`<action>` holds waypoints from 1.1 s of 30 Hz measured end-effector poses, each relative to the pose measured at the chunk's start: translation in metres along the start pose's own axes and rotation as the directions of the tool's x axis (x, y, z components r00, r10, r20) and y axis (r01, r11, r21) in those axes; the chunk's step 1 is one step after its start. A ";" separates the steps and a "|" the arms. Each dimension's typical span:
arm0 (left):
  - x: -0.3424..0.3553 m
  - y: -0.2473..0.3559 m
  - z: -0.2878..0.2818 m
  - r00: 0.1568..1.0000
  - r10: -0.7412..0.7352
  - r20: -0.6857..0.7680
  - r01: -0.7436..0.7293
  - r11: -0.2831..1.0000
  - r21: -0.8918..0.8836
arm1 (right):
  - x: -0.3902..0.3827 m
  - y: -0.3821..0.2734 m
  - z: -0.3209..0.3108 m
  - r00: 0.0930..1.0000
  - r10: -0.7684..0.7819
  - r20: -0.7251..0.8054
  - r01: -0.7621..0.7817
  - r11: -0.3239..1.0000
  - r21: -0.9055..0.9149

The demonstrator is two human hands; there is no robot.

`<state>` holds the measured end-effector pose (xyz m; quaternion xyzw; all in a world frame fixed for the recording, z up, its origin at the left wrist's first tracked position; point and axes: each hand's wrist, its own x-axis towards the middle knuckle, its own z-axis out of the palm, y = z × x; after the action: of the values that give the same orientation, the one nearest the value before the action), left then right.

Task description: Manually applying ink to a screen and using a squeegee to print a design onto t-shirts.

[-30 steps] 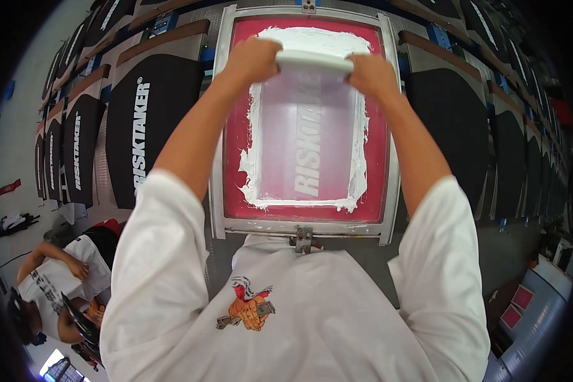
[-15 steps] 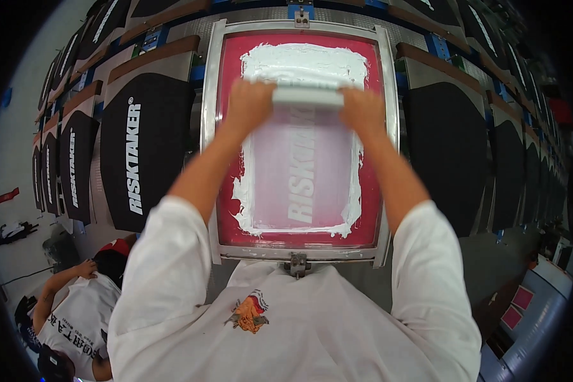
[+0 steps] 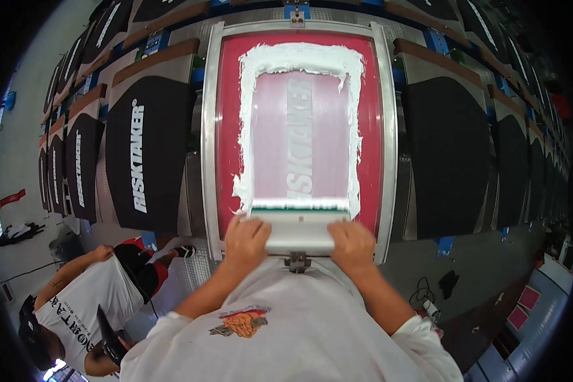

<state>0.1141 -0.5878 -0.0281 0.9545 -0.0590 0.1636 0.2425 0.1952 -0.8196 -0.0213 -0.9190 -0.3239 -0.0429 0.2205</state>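
Gripping at seven o'clock on the printing screen [image 3: 370, 140], the left hand [image 3: 247, 240] has fingers curled round one end of the squeegee [image 3: 301, 235], which sits at six. Looks rigid, probably light-ish, slick if inky; grab both ends. Right hand's [image 3: 352, 245] wrapped likewise at five.

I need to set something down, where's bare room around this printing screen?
Bare red strips lie between the white ink border and silver metal frame. Gray floor shows bare between the right forearm and nearest plain black panel. The near end is crowded: left hand and right hand grip the wide silver squeegee.
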 end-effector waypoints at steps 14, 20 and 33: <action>0.339 -0.094 0.039 0.906 -0.196 0.375 0.008 0.894 0.449 | 0.292 0.095 -0.004 0.906 -0.099 -0.412 -0.021 0.961 -0.277; 0.366 -0.141 -0.018 0.924 -0.060 0.377 0.027 0.995 0.094 | 0.045 0.015 -0.049 0.589 0.121 0.799 -0.798 0.243 0.552; 0.263 -0.075 0.017 0.916 -0.097 0.388 -0.060 0.926 0.373 | -0.096 -0.067 0.037 0.590 0.468 0.658 -0.805 0.397 0.440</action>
<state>0.3801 -0.5387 0.0139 0.9967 -0.0654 -0.0289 0.0387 0.0763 -0.8128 -0.0508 -0.7941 0.0367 0.3793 0.4734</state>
